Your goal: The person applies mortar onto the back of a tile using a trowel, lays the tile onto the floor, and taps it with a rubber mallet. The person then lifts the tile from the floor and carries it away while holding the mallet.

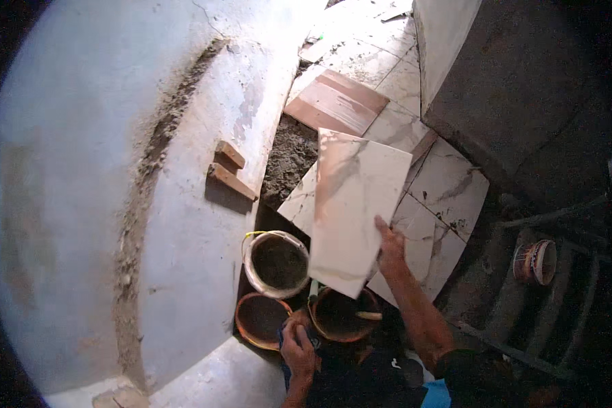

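The right hand (391,248), at the centre right of the frame, grips the right edge of a rectangular tile (357,211), the thumb side upward. The left hand (299,340), low in the centre, is curled near the person's lap; whether it holds anything I cannot tell.

The tile is at the centre of the frame, tilted, its lower corner over the rim of a dark bucket (347,338) with a pale handle (369,316) in it. Its left edge comes just beside a pale-rimmed bucket (248,264) — little room there — and an orange-rimmed bucket (240,314) sits below that. To the right, laid floor tiles (449,183) give a wider flat stretch, ending against a dark wall (517,81) at upper right.

The tile is cream with faint grey veining and a pinkish-brown tint along its upper left; its surface looks smooth.

Farther up, a second tile (336,102), pinkish brown with whitish streaks, lies beside rough grey mortar (289,160). A pale blue wall (68,170) fills the left, with two wood blocks (231,182) at it. At far right, in dimness, a small tub (542,263) seems to lie on its side.
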{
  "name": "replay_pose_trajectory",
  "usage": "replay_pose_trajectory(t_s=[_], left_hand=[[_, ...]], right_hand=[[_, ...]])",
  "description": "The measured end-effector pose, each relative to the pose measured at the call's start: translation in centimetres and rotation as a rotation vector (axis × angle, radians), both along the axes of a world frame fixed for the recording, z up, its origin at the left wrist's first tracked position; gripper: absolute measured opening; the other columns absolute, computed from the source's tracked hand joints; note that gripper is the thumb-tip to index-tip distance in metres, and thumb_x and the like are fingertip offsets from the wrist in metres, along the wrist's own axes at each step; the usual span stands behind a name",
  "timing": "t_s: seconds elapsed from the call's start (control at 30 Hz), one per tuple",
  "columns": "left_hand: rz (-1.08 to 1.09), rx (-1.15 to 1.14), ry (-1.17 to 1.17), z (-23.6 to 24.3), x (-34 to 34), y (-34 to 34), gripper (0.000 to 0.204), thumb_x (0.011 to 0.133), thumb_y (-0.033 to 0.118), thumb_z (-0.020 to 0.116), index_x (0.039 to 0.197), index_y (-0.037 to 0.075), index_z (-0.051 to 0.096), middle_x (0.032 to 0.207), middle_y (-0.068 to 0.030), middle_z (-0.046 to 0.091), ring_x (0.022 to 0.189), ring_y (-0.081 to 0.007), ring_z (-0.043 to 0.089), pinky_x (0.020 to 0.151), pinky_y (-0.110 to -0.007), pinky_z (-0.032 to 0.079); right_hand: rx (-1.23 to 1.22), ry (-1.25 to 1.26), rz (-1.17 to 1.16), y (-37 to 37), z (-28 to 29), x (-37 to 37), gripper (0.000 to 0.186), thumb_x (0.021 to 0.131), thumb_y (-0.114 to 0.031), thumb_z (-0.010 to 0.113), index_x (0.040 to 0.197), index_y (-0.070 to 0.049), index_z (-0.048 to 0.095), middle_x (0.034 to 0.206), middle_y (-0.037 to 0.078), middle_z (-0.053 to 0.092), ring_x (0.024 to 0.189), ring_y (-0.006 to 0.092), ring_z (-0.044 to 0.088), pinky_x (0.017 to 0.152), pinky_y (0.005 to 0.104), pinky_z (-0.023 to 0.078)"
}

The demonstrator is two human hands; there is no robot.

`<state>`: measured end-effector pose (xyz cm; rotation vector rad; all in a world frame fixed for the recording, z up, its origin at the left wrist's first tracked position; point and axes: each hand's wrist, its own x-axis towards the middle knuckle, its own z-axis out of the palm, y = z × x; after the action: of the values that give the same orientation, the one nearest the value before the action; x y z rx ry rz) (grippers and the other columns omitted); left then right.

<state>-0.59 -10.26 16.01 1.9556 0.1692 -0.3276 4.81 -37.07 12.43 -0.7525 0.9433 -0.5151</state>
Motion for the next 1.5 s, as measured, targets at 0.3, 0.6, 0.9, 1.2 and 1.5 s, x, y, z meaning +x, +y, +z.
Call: replay_pose_trajectory(t_s=[0.3, 0.6, 0.9, 1.2, 1.5], left_hand=[[-0.765, 0.733, -0.136, -14.9, 8.2, 1.9, 0.052, 0.078, 0.043, 0.054, 0.111, 0.002, 0.048, 0.091, -0.0176, 0.058, 0.085, -0.0329, 0.056, 0.076, -0.043, 0.042], [-1.011, 0.921, 0.078, -15.2, 14.3, 1.0, 0.043, 0.075, 0.041, 0.057, 0.1, 0.006, 0.056, 0.079, -0.0117, 0.061, 0.076, -0.0274, 0.059, 0.069, -0.039, 0.045], [-1.05, 0.907, 0.114, -15.6, 16.4, 0.5, 0.044, 0.075, 0.043, 0.056, 0.097, 0.006, 0.06, 0.084, -0.0114, 0.063, 0.081, -0.0253, 0.06, 0.073, -0.037, 0.046], [-0.896, 0.797, 0.209, -15.7, 16.9, 0.1, 0.039, 0.079, 0.035, 0.054, 0.102, 0.003, 0.056, 0.098, -0.0155, 0.058, 0.092, -0.0316, 0.055, 0.081, -0.041, 0.042], [-0.916, 0.798, 0.237, -16.1, 17.5, -0.2, 0.04, 0.079, 0.038, 0.052, 0.1, 0.003, 0.057, 0.096, -0.0154, 0.059, 0.09, -0.0318, 0.055, 0.079, -0.042, 0.042]], right_hand=[[0.09, -0.234, -0.103, 1.7, -17.9, 18.6, 0.033, 0.079, -0.018, 0.061, 0.102, 0.005, 0.053, 0.096, 0.012, 0.059, 0.082, 0.0199, 0.058, 0.076, 0.0308, 0.047], [0.122, -0.324, -0.152, 2.7, -28.2, 27.6, 0.032, 0.079, -0.015, 0.063, 0.103, 0.005, 0.054, 0.094, 0.009, 0.06, 0.077, 0.0136, 0.057, 0.069, 0.0256, 0.047], [0.072, -0.218, -0.145, 2.3, -32.4, 30.0, 0.038, 0.076, -0.021, 0.067, 0.101, 0.005, 0.054, 0.09, 0.009, 0.061, 0.072, 0.0138, 0.058, 0.065, 0.0253, 0.047], [0.057, -0.195, -0.137, 1.7, -34.3, 31.6, 0.033, 0.077, -0.02, 0.065, 0.102, 0.0, 0.054, 0.093, 0.006, 0.06, 0.076, 0.0126, 0.058, 0.068, 0.0252, 0.047], [0.039, -0.151, -0.181, 2.2, -35.0, 31.3, 0.036, 0.075, -0.024, 0.067, 0.099, 0.001, 0.056, 0.087, 0.005, 0.061, 0.073, 0.0118, 0.056, 0.066, 0.0244, 0.045]])
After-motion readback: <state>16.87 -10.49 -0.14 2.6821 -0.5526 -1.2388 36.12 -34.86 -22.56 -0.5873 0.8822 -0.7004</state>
